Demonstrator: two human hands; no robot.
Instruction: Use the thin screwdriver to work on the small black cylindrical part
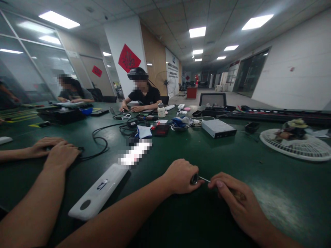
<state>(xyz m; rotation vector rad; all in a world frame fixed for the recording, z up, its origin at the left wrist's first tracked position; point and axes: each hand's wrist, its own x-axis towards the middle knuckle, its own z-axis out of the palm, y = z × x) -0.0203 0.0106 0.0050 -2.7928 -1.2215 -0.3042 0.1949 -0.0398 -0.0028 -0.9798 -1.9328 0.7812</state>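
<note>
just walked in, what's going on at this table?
The wearer's left hand grips a small dark part; the right hand holds a thin-shafted tool pointing at it. Contact at the tip is unclear. A white case lies to their left, with a neighbour's hands beyond. Across the table sits a co-worker.

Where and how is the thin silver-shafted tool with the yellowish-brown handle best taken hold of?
Probably by its yellowish-brown handle, approached from the right. The thin silver shaft points left towards the dark round part in the left hand, leaving the handle end freer. The handle looks thicker than the shaft, offering more to grip, though the right hand partly hides it.
</note>
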